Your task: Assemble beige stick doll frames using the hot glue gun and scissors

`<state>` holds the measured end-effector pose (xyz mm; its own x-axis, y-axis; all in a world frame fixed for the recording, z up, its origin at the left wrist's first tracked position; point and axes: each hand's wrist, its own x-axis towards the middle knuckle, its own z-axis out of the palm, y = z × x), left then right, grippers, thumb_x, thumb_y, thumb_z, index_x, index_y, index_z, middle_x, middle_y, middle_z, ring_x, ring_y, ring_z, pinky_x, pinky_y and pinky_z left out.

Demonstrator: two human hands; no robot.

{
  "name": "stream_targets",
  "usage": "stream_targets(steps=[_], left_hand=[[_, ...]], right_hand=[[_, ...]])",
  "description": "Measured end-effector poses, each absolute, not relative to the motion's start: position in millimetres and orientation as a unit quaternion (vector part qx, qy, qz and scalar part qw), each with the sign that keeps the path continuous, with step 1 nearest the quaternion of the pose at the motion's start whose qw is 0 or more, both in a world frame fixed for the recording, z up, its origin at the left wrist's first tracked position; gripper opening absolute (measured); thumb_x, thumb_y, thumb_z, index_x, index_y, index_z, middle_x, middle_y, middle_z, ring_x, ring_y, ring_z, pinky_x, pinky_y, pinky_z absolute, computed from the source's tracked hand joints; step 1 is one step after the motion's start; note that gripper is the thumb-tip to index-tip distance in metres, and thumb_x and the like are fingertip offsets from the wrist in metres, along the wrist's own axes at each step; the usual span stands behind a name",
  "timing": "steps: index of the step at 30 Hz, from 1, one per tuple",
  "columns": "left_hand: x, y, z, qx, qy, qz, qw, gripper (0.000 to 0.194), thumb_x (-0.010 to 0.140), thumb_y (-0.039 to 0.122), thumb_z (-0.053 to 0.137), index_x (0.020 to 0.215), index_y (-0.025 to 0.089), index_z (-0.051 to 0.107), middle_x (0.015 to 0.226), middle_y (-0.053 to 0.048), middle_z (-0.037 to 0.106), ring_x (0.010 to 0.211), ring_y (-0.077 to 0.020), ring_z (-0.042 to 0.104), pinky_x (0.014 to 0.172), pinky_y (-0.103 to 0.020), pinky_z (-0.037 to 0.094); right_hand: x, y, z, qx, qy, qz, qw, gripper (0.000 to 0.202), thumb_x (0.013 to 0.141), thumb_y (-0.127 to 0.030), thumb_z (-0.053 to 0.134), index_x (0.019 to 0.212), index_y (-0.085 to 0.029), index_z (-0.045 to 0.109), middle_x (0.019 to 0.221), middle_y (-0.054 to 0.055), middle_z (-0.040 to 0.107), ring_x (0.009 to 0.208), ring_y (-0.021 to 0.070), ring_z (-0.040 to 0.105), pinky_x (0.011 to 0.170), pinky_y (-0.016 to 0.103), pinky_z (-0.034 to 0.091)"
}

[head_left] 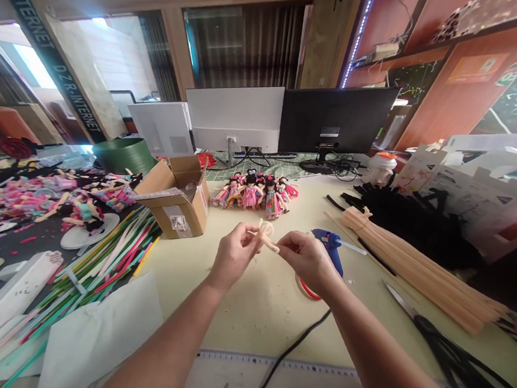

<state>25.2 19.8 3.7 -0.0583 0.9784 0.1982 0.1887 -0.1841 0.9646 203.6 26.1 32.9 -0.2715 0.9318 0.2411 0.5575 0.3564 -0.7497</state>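
Note:
Between my hands, above the middle of the table, is a looped cream pipe cleaner [266,233]. My left hand [237,252] pinches its left side. The fingers of my right hand [308,256] are closed on its right end. Just behind my right hand lies a blue glue gun [333,249], partly hidden by that hand. A red ring-shaped thing [308,288] shows under my right wrist; most of it is covered. Several small dolls [254,192] in pink and colourful dresses stand grouped beyond my hands.
An open cardboard box [179,202] stands left of the dolls. Coloured pipe cleaners [112,260] lie at left near many doll parts [41,190]. To the right are a cream pipe-cleaner bundle [415,265], black pipe cleaners [401,212] and scissors [427,329]. A black cable [287,353] crosses the front.

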Motion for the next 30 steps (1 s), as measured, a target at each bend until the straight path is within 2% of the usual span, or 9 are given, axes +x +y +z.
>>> stream_targets(steps=[4,9,18,30], left_hand=[[30,24,17,0.580,0.505,0.515,0.378,0.036,0.077,0.046,0.066,0.097,0.017,0.058,0.078,-0.005,0.069,0.067,-0.0159,0.066,0.063,-0.026,0.050],[38,26,8,0.561,0.509,0.517,0.399,0.033,0.076,0.042,0.067,0.095,0.017,0.059,0.081,-0.005,0.070,0.065,-0.0152,0.066,0.065,-0.029,0.052],[36,29,-16,0.509,0.488,0.518,0.484,0.028,0.077,0.034,0.067,0.096,0.014,0.060,0.074,-0.003,0.069,0.062,-0.0142,0.065,0.067,-0.030,0.053],[34,25,-14,0.505,0.465,0.519,0.510,0.021,0.080,0.033,0.064,0.089,0.014,0.060,0.076,-0.004,0.069,0.065,-0.0150,0.066,0.070,-0.033,0.054]], right_hand=[[205,26,32,-0.504,-0.725,0.272,0.382,0.019,0.081,-0.035,0.059,0.069,-0.020,0.062,0.066,-0.001,0.060,0.060,0.0127,0.050,0.055,0.025,0.036],[207,25,23,-0.490,-0.723,0.242,0.424,0.014,0.082,-0.028,0.059,0.071,-0.020,0.062,0.070,-0.001,0.060,0.064,0.0131,0.053,0.061,0.026,0.039],[206,19,17,-0.486,-0.754,0.189,0.400,0.012,0.084,-0.023,0.060,0.072,-0.021,0.062,0.072,-0.002,0.058,0.063,0.0099,0.053,0.058,0.023,0.037],[207,19,14,-0.484,-0.758,0.168,0.404,0.013,0.084,-0.021,0.060,0.071,-0.020,0.060,0.071,-0.001,0.057,0.065,0.0115,0.053,0.060,0.024,0.037]])
